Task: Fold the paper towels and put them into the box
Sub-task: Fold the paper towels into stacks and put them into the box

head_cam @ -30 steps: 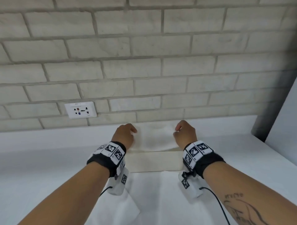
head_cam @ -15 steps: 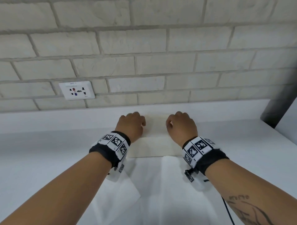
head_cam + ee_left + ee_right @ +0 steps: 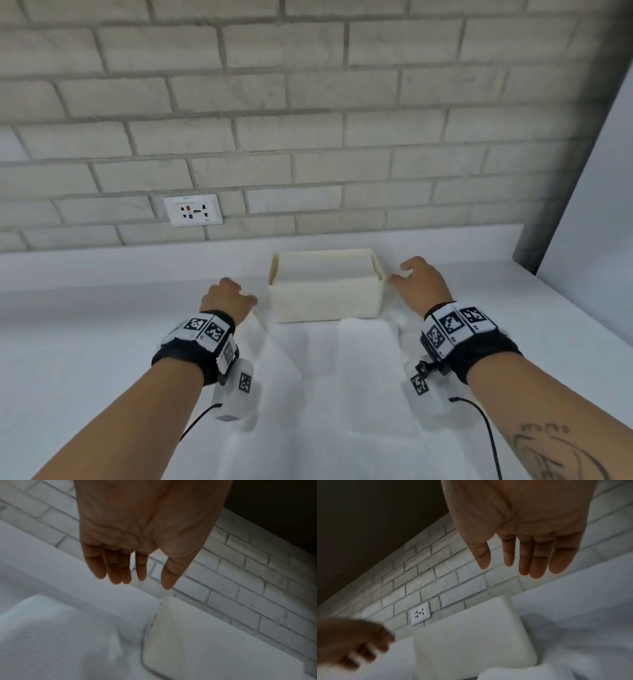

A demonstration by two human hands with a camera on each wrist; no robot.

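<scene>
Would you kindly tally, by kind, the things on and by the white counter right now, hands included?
Hands: 2, left hand and right hand, both empty
Box: 1, cream box
Folded towel in the box: 1
Paper towel sheets lying in front: unclear, they overlap
Wall socket: 1
Total countable: 5

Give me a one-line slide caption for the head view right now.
Both hands, left and right, open and empty beside the cream box, unfolded paper towels in front.

No legible text anywhere.
</scene>
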